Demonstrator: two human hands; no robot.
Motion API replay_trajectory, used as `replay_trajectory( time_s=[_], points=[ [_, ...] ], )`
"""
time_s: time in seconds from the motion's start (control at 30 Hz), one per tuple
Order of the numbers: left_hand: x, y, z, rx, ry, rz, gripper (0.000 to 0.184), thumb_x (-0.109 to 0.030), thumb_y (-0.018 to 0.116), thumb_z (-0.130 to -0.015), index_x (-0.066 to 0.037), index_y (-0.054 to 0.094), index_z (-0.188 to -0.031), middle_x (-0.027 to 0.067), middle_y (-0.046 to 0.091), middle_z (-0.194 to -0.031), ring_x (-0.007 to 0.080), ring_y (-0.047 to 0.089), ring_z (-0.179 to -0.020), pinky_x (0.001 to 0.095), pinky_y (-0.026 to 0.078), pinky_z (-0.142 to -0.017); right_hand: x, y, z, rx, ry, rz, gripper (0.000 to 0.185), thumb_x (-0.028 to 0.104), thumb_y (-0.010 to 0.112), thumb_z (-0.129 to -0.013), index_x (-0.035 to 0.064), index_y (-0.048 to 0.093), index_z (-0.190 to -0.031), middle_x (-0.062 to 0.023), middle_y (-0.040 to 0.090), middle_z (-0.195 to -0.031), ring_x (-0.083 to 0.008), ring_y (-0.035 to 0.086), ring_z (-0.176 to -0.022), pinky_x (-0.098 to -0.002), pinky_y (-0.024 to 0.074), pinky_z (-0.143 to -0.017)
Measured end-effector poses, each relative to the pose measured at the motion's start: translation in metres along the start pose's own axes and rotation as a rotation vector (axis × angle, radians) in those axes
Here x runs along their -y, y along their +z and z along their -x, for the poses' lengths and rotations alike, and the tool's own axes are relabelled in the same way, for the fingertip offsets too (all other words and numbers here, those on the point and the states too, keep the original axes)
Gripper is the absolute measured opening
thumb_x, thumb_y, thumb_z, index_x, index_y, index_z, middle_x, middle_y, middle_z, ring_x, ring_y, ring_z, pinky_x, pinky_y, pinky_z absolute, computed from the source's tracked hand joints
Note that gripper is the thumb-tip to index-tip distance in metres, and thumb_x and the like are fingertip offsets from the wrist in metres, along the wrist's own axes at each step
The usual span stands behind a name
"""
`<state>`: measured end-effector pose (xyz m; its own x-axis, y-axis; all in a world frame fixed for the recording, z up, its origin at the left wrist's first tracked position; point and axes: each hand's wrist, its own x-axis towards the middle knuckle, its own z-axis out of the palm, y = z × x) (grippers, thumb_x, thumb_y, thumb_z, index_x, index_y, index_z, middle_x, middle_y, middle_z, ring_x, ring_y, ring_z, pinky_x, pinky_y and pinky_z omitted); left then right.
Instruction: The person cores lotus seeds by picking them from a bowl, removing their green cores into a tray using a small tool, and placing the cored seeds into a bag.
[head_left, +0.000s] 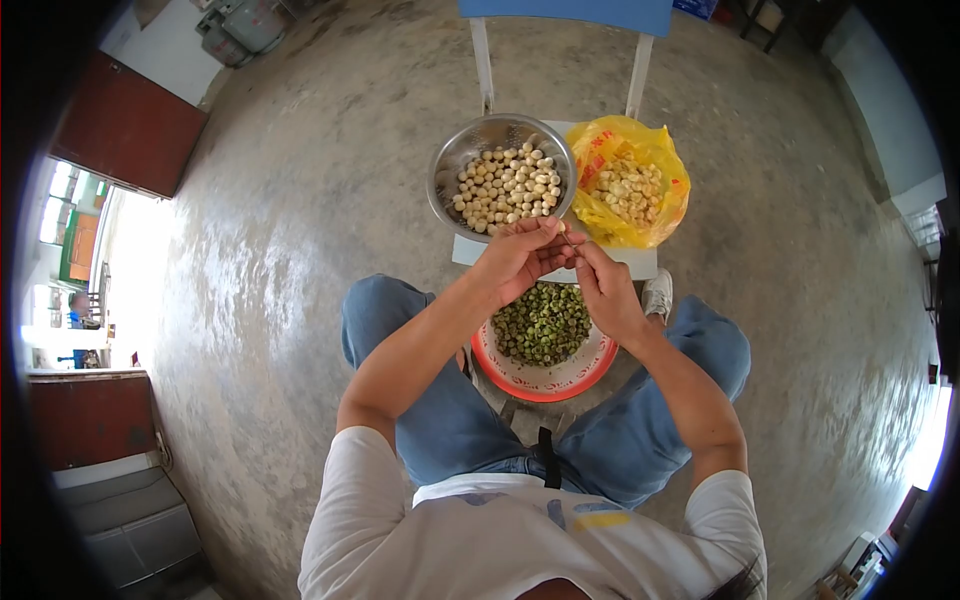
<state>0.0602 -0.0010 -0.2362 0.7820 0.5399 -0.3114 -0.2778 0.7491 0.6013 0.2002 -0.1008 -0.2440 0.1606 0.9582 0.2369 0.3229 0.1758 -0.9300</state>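
Over the near rim of the metal bowl, my left hand is closed, pinching a pale lotus seed between thumb and finger. My right hand meets it from the right, its fingertips pressed around what looks like a thin dark stick that points at the seed. Round, cream-coloured lotus seeds lie in the bowl. To its right, a yellow plastic bag stands open with paler, split-looking pieces inside. Below my hands, a red-rimmed white basin holds green husks.
The bowl and bag rest on the pale seat of a chair with a blue backrest. My knees flank the basin on the concrete floor. Gas cylinders stand far left, near a dark red door panel.
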Motion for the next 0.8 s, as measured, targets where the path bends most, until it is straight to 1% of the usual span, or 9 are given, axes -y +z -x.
replay_trajectory(
  time_s=[0.2,0.23,0.3,0.37,0.4,0.43,0.47,0.53,0.8],
  points=[
    [0.004,0.003,0.0,-0.095,0.022,-0.032,0.015,-0.016,0.054,-0.091,-0.004,0.06,-0.097,0.0123,0.064,-0.099,0.0144,0.058,-0.082,0.0274,0.049,-0.078,0.015,-0.006,0.001,0.069,0.06,0.153,0.021,0.002,0.046,-0.085,0.0019,0.049,-0.105,-0.0203,0.06,-0.074,-0.0385,0.061,-0.071,-0.0433,0.0466,-0.059],
    [0.006,0.005,-0.001,-0.166,0.043,-0.05,0.015,-0.013,0.056,-0.089,-0.002,0.06,-0.098,0.0135,0.063,-0.099,0.0173,0.059,-0.086,0.0283,0.049,-0.079,0.019,-0.008,0.001,0.078,0.088,0.186,0.021,0.002,0.046,-0.083,0.0022,0.049,-0.104,-0.0207,0.06,-0.074,-0.0393,0.06,-0.071,-0.0449,0.0465,-0.059],
    [0.009,0.01,0.002,-0.276,0.084,-0.104,0.014,-0.009,0.058,-0.086,0.0,0.06,-0.097,0.0141,0.064,-0.094,0.0223,0.063,-0.084,0.0317,0.052,-0.077,0.014,-0.008,0.003,0.138,0.088,0.264,0.033,0.002,0.049,-0.073,0.0035,0.048,-0.106,-0.0231,0.059,-0.078,-0.0427,0.059,-0.072,-0.0491,0.0471,-0.062],
    [0.013,0.004,0.002,-0.31,0.116,-0.164,0.016,-0.01,0.062,-0.084,-0.001,0.061,-0.097,0.013,0.065,-0.093,0.022,0.064,-0.083,0.0322,0.053,-0.076,-0.013,0.006,0.009,0.08,-0.144,0.402,0.044,0.008,0.054,-0.07,0.0014,0.045,-0.113,-0.026,0.059,-0.081,-0.0436,0.058,-0.07,-0.049,0.0475,-0.062],
    [0.015,-0.002,0.0,-0.303,0.155,-0.206,0.017,-0.01,0.063,-0.083,-0.002,0.06,-0.097,0.0123,0.065,-0.092,0.022,0.063,-0.082,0.0322,0.053,-0.075,0.007,-0.003,0.009,0.155,0.027,0.327,0.043,0.01,0.056,-0.071,0.0029,0.046,-0.112,-0.0236,0.06,-0.079,-0.0424,0.059,-0.071,-0.0492,0.0466,-0.063],
    [0.016,-0.002,-0.002,-0.278,0.196,-0.233,0.015,-0.011,0.063,-0.084,-0.002,0.06,-0.096,0.0105,0.064,-0.089,0.0213,0.063,-0.08,0.0306,0.052,-0.072,-0.004,0.003,0.008,0.114,0.033,0.27,0.039,0.011,0.056,-0.072,0.0036,0.048,-0.11,-0.0217,0.06,-0.075,-0.042,0.059,-0.071,-0.0487,0.0464,-0.064],
    [0.016,-0.005,-0.004,-0.233,0.23,-0.236,0.013,-0.011,0.062,-0.085,-0.003,0.06,-0.095,0.0086,0.063,-0.086,0.0179,0.061,-0.074,0.0282,0.051,-0.069,-0.001,0.0,0.01,0.055,-0.06,0.215,0.03,0.01,0.053,-0.078,0.003,0.049,-0.107,-0.0211,0.059,-0.071,-0.0418,0.059,-0.069,-0.0478,0.0466,-0.063],
    [0.015,0.012,-0.003,-0.273,0.236,-0.278,0.011,-0.012,0.06,-0.087,-0.002,0.06,-0.093,0.0072,0.062,-0.083,0.0137,0.058,-0.069,0.0251,0.05,-0.066,0.003,-0.001,0.01,0.015,0.062,0.171,0.026,0.006,0.05,-0.08,0.0006,0.051,-0.105,-0.0196,0.061,-0.074,-0.0393,0.059,-0.067,-0.0458,0.047,-0.059],
    [0.022,0.027,-0.003,-0.249,0.358,-0.353,0.011,-0.011,0.056,-0.09,0.0,0.059,-0.091,0.0068,0.062,-0.077,0.0104,0.055,-0.063,0.0234,0.049,-0.06,0.014,-0.006,0.013,-0.061,0.02,0.027,0.027,0.002,0.046,-0.083,-0.0018,0.05,-0.11,-0.0195,0.061,-0.073,-0.0367,0.061,-0.066,-0.0423,0.0476,-0.059]
  ],
)
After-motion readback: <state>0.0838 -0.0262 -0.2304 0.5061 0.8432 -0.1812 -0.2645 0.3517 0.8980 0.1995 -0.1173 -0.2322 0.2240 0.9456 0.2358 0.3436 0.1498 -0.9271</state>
